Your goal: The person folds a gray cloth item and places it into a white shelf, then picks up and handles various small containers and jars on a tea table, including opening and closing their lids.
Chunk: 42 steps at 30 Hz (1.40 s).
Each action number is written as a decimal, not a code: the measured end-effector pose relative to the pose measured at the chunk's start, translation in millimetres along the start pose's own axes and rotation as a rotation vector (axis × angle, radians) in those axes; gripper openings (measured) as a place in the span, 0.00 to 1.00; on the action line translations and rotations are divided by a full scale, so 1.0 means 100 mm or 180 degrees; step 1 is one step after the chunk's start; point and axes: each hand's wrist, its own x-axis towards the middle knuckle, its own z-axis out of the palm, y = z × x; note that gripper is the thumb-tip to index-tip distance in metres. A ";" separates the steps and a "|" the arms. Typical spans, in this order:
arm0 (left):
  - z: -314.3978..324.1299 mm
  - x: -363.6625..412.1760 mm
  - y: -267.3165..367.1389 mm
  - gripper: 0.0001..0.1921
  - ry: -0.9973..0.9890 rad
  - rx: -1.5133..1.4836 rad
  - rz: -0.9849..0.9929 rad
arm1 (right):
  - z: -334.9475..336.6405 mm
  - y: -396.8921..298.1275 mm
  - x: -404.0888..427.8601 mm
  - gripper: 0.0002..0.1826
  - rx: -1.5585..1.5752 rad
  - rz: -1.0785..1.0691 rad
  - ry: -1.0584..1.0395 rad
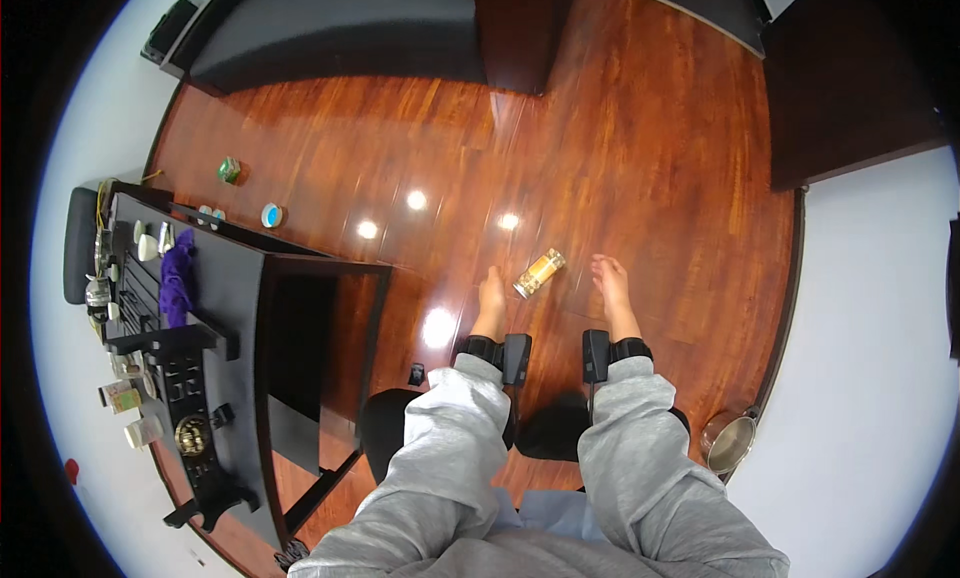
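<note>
My left hand (491,295) is stretched out over the wooden floor, turned edge-up, with nothing in it. To its right, my right hand (611,280) reaches forward with its fingers apart and empty. Between the two hands a yellow and gold cylindrical can (540,273) lies on its side at a slant, nearer to my left hand. Neither hand visibly touches the can. Both wrists wear black straps with box-shaped devices below grey sleeves.
On the left stands a dark table (247,338) bearing a purple cloth (178,278), white cups and a black stand. A green container (229,170) and a blue-and-white round container (272,215) are on the floor. A metal pot (730,444) sits by the right wall; a black sofa (360,37) lies ahead.
</note>
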 end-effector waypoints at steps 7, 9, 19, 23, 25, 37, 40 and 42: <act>0.09 0.62 -0.55 0.34 -0.0148 -0.0343 -0.0294 | 0.02 1.05 0.92 0.14 -0.0044 0.0038 -0.0244; 0.17 0.70 -0.60 0.32 -0.0040 -0.0475 -0.0266 | 0.03 1.24 1.14 0.14 -0.0191 0.0094 -0.0228; 0.38 1.17 -1.05 0.30 0.0165 -0.0859 -0.0463 | 0.01 1.85 1.77 0.20 -0.1075 -0.0289 -0.0362; 0.08 1.59 -1.52 0.29 -0.0298 -0.1288 -0.0015 | 0.29 2.00 1.76 0.21 -0.0893 -0.0150 -0.0482; 0.24 1.48 -1.38 0.27 -0.0165 -0.0773 -0.0482 | 0.15 2.08 1.88 0.21 -0.0839 -0.0086 -0.0396; 0.19 1.72 -0.92 0.21 0.0265 -0.0971 0.0821 | 0.32 1.28 1.53 0.15 -0.0732 -0.0634 -0.0336; 0.25 0.99 -0.08 0.21 0.0489 -0.0579 0.1105 | 0.36 0.68 1.26 0.16 -0.0491 -0.0843 -0.0350; 0.15 0.77 0.35 0.20 0.0493 -0.0864 0.1378 | 0.49 0.27 1.06 0.18 -0.0328 -0.0832 -0.0713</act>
